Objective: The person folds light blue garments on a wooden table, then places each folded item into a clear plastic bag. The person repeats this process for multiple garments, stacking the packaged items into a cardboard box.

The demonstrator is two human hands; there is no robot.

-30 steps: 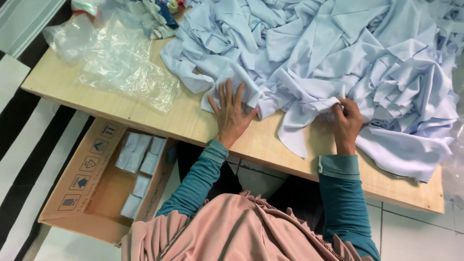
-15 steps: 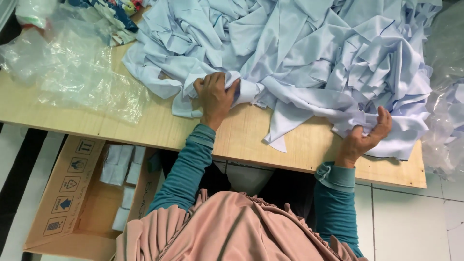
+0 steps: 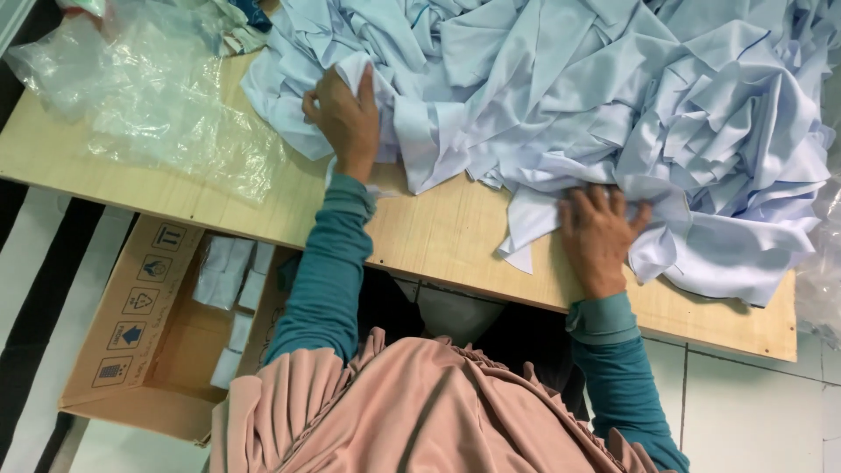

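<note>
A big heap of pale blue cloth pieces (image 3: 596, 96) covers most of the wooden table (image 3: 438, 241). My left hand (image 3: 344, 118) is far up at the heap's left side, fingers closed on a fold of the cloth that drapes over them. At the heap's near edge my right hand (image 3: 598, 235) lies flat with fingers spread, pressing a cloth piece down on the table. A loose corner of cloth (image 3: 524, 229) hangs toward the table's front edge just left of that hand. Both arms wear teal sleeves.
Crumpled clear plastic bags (image 3: 166, 105) lie on the table's left end. Under the table at the left stands an open cardboard box (image 3: 131, 333) with several small folded white pieces (image 3: 232, 280). More clear plastic (image 3: 823, 280) sits at the right edge. White floor tiles lie below.
My left hand moved up and further into the heap, still gripping cloth. My right hand turned palm down and shifted left onto the cloth at the near edge, fingers now spread flat.
</note>
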